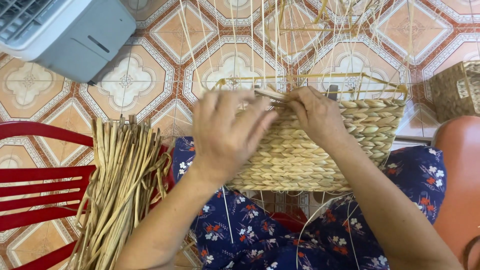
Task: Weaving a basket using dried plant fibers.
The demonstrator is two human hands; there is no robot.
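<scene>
A half-woven straw basket [300, 160] rests on my lap, its braided wall facing up and thin wire uprights [280, 40] rising from its top edge. My left hand [225, 132] lies flat on the woven wall near its top left, fingers pressing the weave. My right hand [315, 115] pinches a flat dried straw strand [270, 94] at the upper edge of the weave, right beside the fingertips of the left hand.
A bundle of dried straw strands [120, 190] lies over a red plastic chair [30, 185] at my left. A grey-white appliance [65, 30] stands on the patterned tile floor at top left. A finished woven basket [457, 90] sits at right, above an orange rounded object [460, 175].
</scene>
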